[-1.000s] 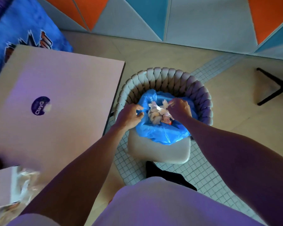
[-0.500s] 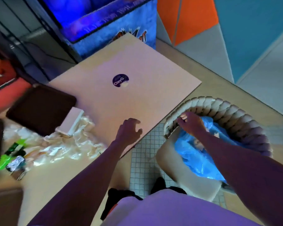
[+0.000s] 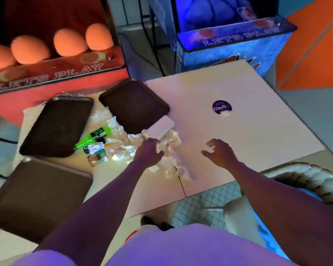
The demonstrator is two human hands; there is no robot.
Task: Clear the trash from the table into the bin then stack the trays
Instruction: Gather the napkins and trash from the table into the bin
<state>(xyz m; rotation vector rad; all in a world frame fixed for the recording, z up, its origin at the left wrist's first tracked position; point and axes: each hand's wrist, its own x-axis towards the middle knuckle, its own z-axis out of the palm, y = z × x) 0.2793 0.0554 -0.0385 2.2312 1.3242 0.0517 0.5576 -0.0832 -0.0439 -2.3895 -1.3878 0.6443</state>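
Note:
Crumpled white paper (image 3: 174, 167) lies strewn across the middle of the table (image 3: 258, 131), mixed with a green wrapper (image 3: 92, 137), small packets (image 3: 96, 153) and a white box (image 3: 161, 127). My left hand (image 3: 150, 153) rests on this pile with its fingers curled down into the paper. Apart from the trash, my right hand (image 3: 218, 153) hovers over bare table, fingers spread and holding nothing. Three dark brown trays lie flat and separate: one at the back (image 3: 135, 106), one to the left (image 3: 56, 127), one near left (image 3: 37, 198). The bin (image 3: 304, 178) stands at lower right.
The bin has a woven rim and a blue bag (image 3: 267, 239) and stands beside the table's right front corner. A round ClayG sticker (image 3: 221, 108) marks the table. Red (image 3: 56, 73) and blue (image 3: 229, 48) arcade machines stand behind the table.
Both hands have left the bin and come over the table. My left hand reached the crumpled paper; my right hand came away from the bin rim. The view swung left to the table.

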